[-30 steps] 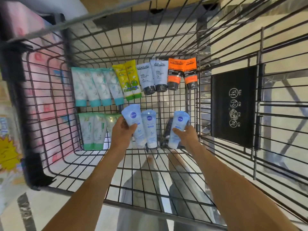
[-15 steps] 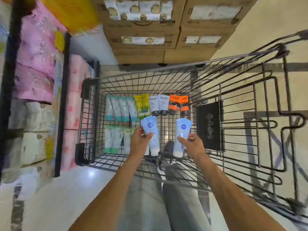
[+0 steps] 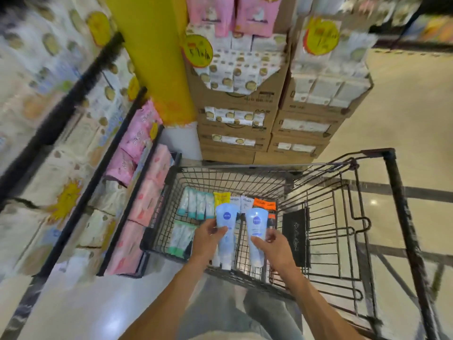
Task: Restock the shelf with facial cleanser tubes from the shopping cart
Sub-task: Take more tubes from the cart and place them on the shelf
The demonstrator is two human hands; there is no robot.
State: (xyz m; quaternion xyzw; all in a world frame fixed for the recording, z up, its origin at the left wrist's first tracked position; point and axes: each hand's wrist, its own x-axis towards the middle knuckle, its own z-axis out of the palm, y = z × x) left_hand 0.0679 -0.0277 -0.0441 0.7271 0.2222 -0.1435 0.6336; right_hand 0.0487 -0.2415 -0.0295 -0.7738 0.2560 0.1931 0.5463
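Note:
My left hand grips pale blue cleanser tubes, caps down, above the black wire shopping cart; how many tubes it holds is unclear. My right hand grips another pale blue tube beside them. In the cart basket lie more tubes: teal-capped ones, green-capped ones, yellow ones, grey-white ones and orange ones. A shelf unit stands at the left.
The left shelf holds white and pink tissue packs. A yellow pillar and stacked cardboard boxes of goods stand beyond the cart. Beige floor stretches to the right. My legs are below.
Both hands have lifted the blue tubes higher out of the cart. The view has pulled back and tilted up, showing the shelf, pillar and boxes.

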